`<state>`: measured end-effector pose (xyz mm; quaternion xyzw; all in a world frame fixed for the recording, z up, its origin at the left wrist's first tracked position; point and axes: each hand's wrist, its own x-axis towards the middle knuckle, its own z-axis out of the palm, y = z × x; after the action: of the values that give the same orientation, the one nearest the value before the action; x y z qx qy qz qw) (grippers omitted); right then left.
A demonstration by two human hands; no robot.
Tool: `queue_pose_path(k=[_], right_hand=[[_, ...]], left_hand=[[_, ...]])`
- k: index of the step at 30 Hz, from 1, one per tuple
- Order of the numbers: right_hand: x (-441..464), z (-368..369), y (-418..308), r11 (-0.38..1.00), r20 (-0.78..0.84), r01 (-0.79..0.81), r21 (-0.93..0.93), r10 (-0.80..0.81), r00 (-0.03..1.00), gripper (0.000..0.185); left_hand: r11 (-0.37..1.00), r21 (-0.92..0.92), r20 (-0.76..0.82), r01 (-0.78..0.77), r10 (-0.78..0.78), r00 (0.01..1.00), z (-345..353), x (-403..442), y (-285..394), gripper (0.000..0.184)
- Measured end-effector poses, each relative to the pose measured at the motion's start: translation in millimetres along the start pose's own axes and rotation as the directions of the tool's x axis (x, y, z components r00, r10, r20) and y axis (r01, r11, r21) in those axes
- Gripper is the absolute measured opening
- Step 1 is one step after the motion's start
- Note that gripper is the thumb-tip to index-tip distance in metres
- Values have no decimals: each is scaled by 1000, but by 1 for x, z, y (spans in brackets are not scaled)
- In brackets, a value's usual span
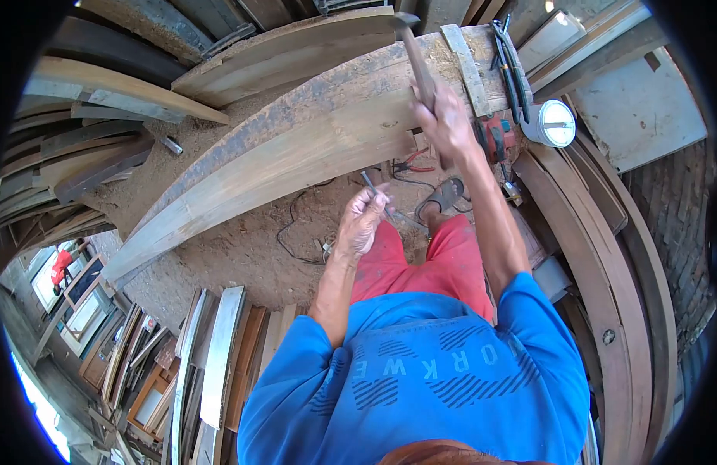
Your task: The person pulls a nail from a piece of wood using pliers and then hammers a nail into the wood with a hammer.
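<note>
My right hand (449,124) is closed around the wooden handle of a hammer (417,63), whose dark head points away from me above the workbench (351,84). Lower and to the left, my left hand (364,218) has its fingers pinched on a slim grey metal rod (368,181). The rod's exact kind does not show, as the fingers cover part of it. Beyond both hands, a long light wooden board (289,147) lies along the near side of the bench, apart from the rod.
Pincers (513,74), a red power tool (496,138) and a white bucket (556,124) sit at the bench's right end. Red-handled pliers (413,164) and a cable (287,226) lie below. Curved planks (587,271) stand at right; more timber (219,356) leans at lower left. A person (62,267) is far left.
</note>
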<state>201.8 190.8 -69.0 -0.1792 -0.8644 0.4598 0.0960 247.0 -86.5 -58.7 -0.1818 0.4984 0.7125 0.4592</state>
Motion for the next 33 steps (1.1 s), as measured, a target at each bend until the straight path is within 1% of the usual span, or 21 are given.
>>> queue_pose_path(k=[1,2,5,8,11,14,16,17,18,19,20,21,22,23,24,26,27,29,30,31,33], right_hand=[[16,11,8,999,44,-10,48,8,999,31],[23,18,12,995,89,-23,95,14,996,32],[24,23,13,992,161,-35,-122,54,985,35],[12,19,1,974,180,-105,-203,143,973,34],[-9,20,8,989,129,-73,-126,89,988,33],[-18,9,-1,987,145,-160,32,154,977,33],[-25,7,-1,989,53,-140,-44,142,988,28],[-32,5,-3,987,5,-140,-79,140,990,27],[-40,-1,-6,987,-23,-158,-31,157,987,26],[-49,-10,-11,985,-56,-174,17,174,983,25],[-60,-19,-19,980,-87,-190,65,195,977,24],[-69,-35,-36,987,-144,-124,99,137,980,19],[-78,-47,-46,962,-106,-225,156,242,964,19],[-88,-58,-54,922,-58,-325,208,343,937,19],[-96,-66,-58,870,-1,-421,257,435,900,18],[-117,-62,-46,909,-85,-359,213,383,920,21],[-126,-60,-45,921,-127,-345,179,370,920,22],[-144,-55,-52,917,-156,-383,110,396,905,22],[-157,-47,-53,911,-181,-382,154,406,896,22],[-171,-33,-53,905,-204,-377,198,414,887,23],[-183,-12,-71,902,-240,-375,214,421,875,23]], left_hand=[[999,-50,-1,-3,3,1000,-7,4,-15,18],[991,-117,23,-72,75,997,-9,11,-24,18],[898,-324,30,-297,324,946,5,40,-31,12],[784,-492,-136,-379,361,923,27,53,-28,8],[805,-422,-146,-418,395,907,25,48,-43,8],[820,-385,-138,-424,403,905,24,44,-49,9],[836,-371,-116,-405,391,913,19,47,-49,11],[868,-357,-90,-344,335,938,14,43,-48,12],[898,-341,-61,-279,275,960,10,37,-45,14],[923,-323,-29,-211,213,977,7,32,-41,15],[976,-114,-39,-183,180,983,2,22,-39,17],[984,102,-51,-147,153,987,-4,10,-36,18],[944,314,-65,-103,130,989,-5,-1,-28,20],[884,444,-38,-145,180,983,-5,-11,-18,21],[874,455,-49,-170,215,975,-1,-13,-5,21],[846,481,-46,-230,287,957,9,-5,25,22],[810,507,-32,-294,358,933,17,8,43,21],[643,702,27,-305,404,914,22,42,77,18],[545,779,68,-312,421,904,24,62,92,17],[325,858,215,-398,476,853,28,81,105,16],[-138,851,505,-506,479,718,27,106,122,14]])
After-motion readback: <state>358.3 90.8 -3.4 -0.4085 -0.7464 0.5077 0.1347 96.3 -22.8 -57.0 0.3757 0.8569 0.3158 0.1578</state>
